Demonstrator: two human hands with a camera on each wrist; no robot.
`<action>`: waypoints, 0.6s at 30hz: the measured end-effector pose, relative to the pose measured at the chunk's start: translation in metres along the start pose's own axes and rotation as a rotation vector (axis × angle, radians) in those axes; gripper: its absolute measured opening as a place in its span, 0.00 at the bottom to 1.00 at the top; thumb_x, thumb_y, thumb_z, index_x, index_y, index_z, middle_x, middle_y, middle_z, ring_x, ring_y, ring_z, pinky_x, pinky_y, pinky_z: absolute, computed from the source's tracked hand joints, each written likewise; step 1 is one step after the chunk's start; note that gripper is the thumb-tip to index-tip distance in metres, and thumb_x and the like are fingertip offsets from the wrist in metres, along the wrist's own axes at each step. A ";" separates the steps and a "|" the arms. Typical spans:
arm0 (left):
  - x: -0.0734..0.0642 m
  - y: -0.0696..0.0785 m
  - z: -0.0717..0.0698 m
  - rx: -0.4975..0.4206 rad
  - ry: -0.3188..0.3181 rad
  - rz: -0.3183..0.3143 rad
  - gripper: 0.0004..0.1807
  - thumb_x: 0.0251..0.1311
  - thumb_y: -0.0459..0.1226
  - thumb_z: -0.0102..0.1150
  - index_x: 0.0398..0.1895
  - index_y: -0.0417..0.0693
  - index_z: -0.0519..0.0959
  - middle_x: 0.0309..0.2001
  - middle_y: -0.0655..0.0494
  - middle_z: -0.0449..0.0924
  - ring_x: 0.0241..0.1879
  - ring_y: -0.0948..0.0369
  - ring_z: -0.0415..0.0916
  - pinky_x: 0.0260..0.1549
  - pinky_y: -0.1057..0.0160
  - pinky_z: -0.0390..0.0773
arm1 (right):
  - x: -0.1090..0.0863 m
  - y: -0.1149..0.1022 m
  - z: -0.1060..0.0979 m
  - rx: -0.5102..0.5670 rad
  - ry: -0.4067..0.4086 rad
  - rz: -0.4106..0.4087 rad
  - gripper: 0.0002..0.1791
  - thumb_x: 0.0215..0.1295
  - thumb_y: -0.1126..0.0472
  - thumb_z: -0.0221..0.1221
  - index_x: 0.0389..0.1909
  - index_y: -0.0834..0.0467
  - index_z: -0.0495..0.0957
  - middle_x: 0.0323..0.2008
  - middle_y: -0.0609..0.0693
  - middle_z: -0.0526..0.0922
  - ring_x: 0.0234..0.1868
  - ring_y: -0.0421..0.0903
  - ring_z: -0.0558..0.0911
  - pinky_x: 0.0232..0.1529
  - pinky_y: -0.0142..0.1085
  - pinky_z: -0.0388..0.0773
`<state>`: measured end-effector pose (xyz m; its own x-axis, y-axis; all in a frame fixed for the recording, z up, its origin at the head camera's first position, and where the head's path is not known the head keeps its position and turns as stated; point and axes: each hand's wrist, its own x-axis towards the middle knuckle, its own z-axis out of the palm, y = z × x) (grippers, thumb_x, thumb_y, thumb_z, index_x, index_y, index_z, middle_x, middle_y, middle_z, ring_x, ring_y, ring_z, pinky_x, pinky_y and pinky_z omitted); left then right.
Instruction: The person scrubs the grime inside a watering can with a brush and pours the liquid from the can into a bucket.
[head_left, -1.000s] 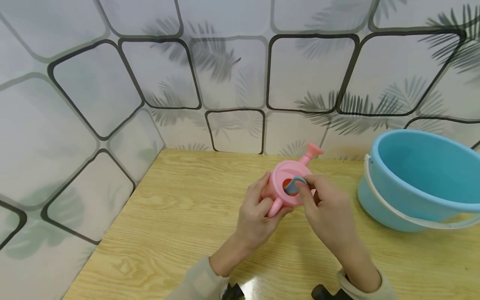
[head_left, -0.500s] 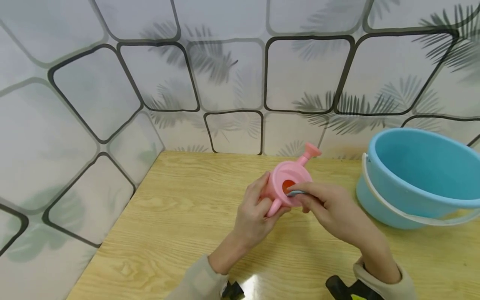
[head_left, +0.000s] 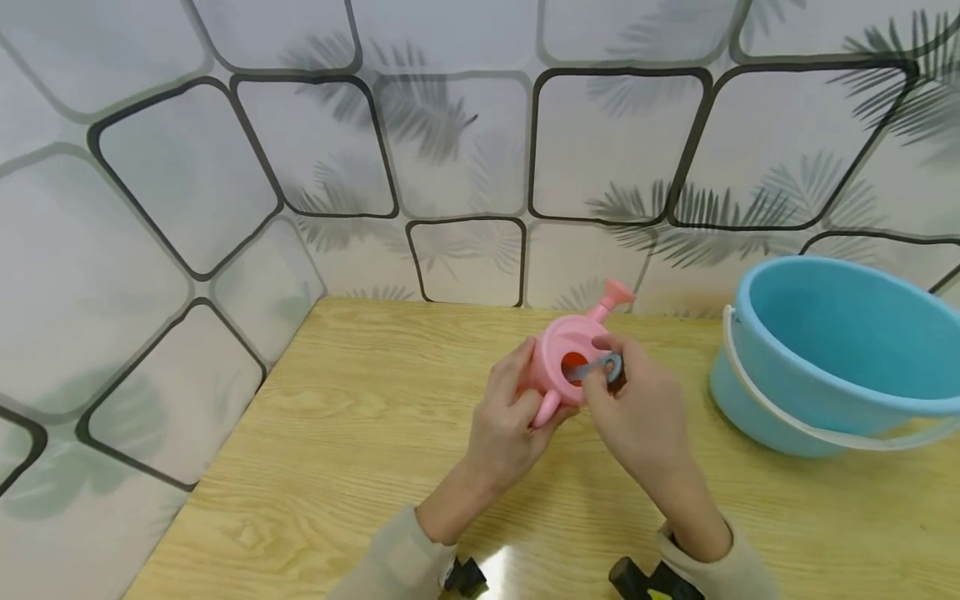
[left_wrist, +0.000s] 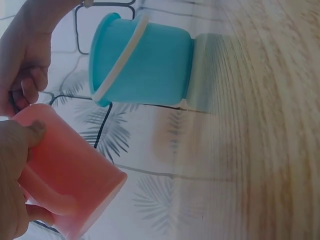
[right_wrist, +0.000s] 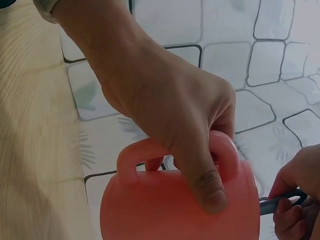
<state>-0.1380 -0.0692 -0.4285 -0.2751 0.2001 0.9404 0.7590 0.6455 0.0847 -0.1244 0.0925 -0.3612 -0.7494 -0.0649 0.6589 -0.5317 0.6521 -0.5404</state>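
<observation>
A small pink watering can [head_left: 573, 332] is held tilted above the table. My left hand [head_left: 504, 417] grips it round the body and handle, with the thumb along its side in the right wrist view. My right hand [head_left: 647, 417] pinches a blue-grey tool [head_left: 591, 367] by its ring-shaped end. The tool's other end reaches into the can's round top opening, where it is hidden. Orange-red shows inside the opening. In the right wrist view the tool [right_wrist: 270, 206] sticks out past the can [right_wrist: 175, 215] towards the fingers of my right hand [right_wrist: 302, 170].
A large light-blue bucket [head_left: 810, 402] with a white handle [head_left: 873, 449] stands on the right of the wood-grain table [head_left: 315, 450]. Patterned wall covering [head_left: 465, 142] rises behind the table and along its left side. Black wrist mounts [head_left: 465, 579] sit by both sleeves.
My right hand has turned and shifted, and the tool's ring end now shows between the fingers. The left hand keeps hold of the can, which has moved slightly left.
</observation>
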 end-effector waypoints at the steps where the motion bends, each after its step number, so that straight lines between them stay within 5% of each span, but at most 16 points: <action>1: 0.000 0.000 0.000 0.007 -0.003 -0.008 0.24 0.51 0.42 0.76 0.15 0.41 0.70 0.58 0.31 0.75 0.56 0.41 0.77 0.53 0.53 0.82 | 0.001 0.000 0.003 -0.001 0.011 0.013 0.13 0.56 0.72 0.59 0.43 0.67 0.80 0.17 0.49 0.74 0.15 0.36 0.65 0.14 0.27 0.63; 12: 0.001 0.005 -0.002 0.105 -0.052 -0.103 0.24 0.44 0.42 0.80 0.15 0.43 0.70 0.58 0.32 0.76 0.56 0.42 0.77 0.47 0.55 0.84 | 0.006 0.008 0.014 0.298 0.068 0.242 0.07 0.63 0.69 0.62 0.40 0.66 0.85 0.18 0.51 0.75 0.16 0.38 0.67 0.15 0.24 0.62; 18: 0.001 0.006 0.001 0.154 -0.073 -0.096 0.23 0.45 0.43 0.80 0.14 0.43 0.72 0.58 0.33 0.76 0.55 0.43 0.77 0.42 0.56 0.86 | 0.009 0.012 0.015 0.265 0.078 0.168 0.07 0.62 0.72 0.59 0.32 0.65 0.86 0.14 0.49 0.70 0.13 0.37 0.63 0.13 0.24 0.58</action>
<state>-0.1346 -0.0639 -0.4273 -0.3882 0.1809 0.9037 0.6296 0.7681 0.1167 -0.1437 0.0880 -0.3694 -0.8083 0.0920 0.5815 -0.4948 0.4291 -0.7557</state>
